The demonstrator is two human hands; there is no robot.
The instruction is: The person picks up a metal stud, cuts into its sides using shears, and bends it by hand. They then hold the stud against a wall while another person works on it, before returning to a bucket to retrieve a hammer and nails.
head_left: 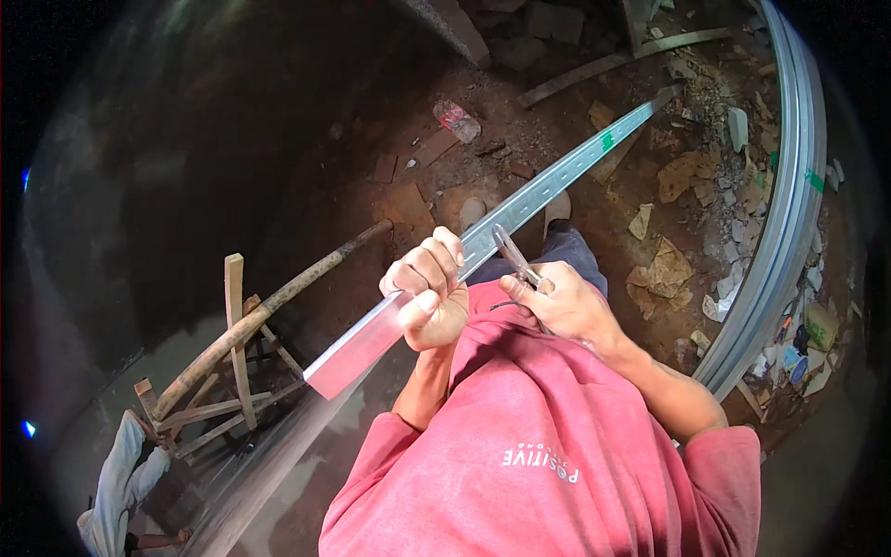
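A long silver metal channel (563, 176) with slots and a small green mark runs diagonally from lower left to upper right in front of me. My left hand (425, 288) is closed around it near its lower end. My right hand (557, 306) grips a metal hand tool (513, 251), which looks like snips or pliers, its head at the channel's edge just right of my left hand. Whether the jaws are clamped on the metal I cannot tell. The hand partly hides the tool's handles.
Several more long metal channels (781, 204) lie at right amid rubble and paper scraps (673, 274). A wooden pole (278, 302) and timber pieces (234, 334) stand at lower left, beside another person in grey clothing (121, 473). A crushed plastic bottle (457, 121) lies on the dirt floor.
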